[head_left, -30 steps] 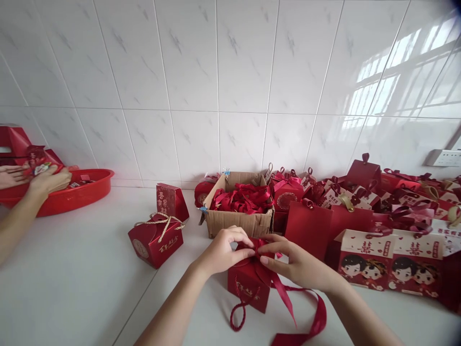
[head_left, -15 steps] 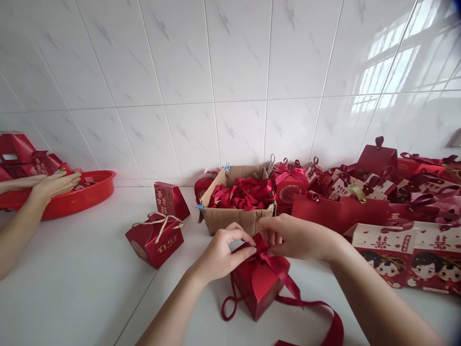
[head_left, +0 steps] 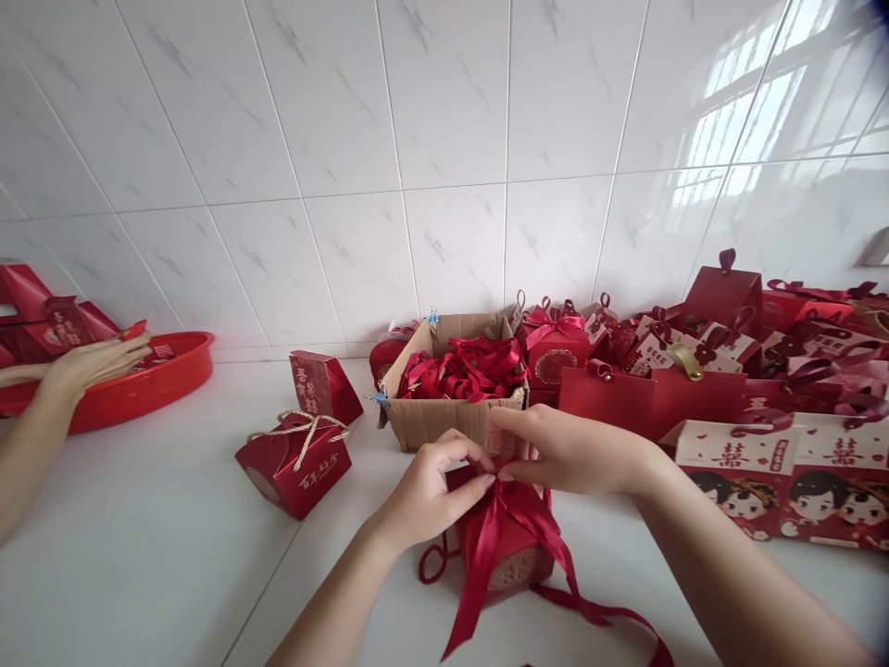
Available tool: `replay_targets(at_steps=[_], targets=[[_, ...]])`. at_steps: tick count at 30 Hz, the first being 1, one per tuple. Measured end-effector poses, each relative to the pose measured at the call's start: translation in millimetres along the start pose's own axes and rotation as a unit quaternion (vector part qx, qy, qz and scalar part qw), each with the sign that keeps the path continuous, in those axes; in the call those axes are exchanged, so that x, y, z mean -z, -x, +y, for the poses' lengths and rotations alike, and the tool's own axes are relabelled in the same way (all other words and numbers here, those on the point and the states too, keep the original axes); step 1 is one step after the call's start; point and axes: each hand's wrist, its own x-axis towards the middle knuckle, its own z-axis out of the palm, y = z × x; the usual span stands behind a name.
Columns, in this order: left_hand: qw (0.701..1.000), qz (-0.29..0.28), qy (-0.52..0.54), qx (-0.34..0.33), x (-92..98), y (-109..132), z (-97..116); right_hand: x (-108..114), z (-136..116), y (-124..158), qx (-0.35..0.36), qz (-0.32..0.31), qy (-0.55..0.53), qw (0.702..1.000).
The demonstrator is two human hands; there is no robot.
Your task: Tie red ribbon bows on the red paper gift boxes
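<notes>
A dark red gift box (head_left: 514, 567) with a patterned front stands on the white table before me. Red ribbon (head_left: 481, 574) is gathered at its top, one tail hanging down the front and another trailing right across the table. My left hand (head_left: 437, 491) pinches the ribbon between thumb and finger over the lid. From the other side, my right hand (head_left: 562, 449) has its thumb and fingertips closed at the same gathered spot. The exact shape of the knot is hidden by my fingers. A thin red loop sticks out at the box's left side.
Behind my hands a cardboard box (head_left: 437, 426) holds many red ribbons. To the left stand a rope-tied red box (head_left: 298, 477) and a small red box (head_left: 326, 384). Gift boxes (head_left: 736, 472) crowd the right. At far left another person's hand (head_left: 97, 361) reaches over a red basin (head_left: 173, 384).
A ribbon tail has come down over the front of the gift box, which has turned so its patterned face shows. Both my hands stay at the lid. The view has shifted slightly.
</notes>
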Motion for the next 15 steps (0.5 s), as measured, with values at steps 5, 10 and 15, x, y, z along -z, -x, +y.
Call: replay_targets(at_steps=[5,10,15], targets=[[1.000,0.015,0.002,-0.003,3.6,-0.4,-0.9,0.1,-3.2,0.5,0.052,-0.031,0.001,0.998],[1.000,0.018,-0.013,0.021,6.9,-0.9,0.2,-3.2,-2.4,-0.1,0.043,-0.044,0.035,0.998],[0.998,0.024,-0.039,0.052,11.1,-2.7,-0.4,-5.6,0.8,1.1,0.037,-0.062,0.053,0.996]])
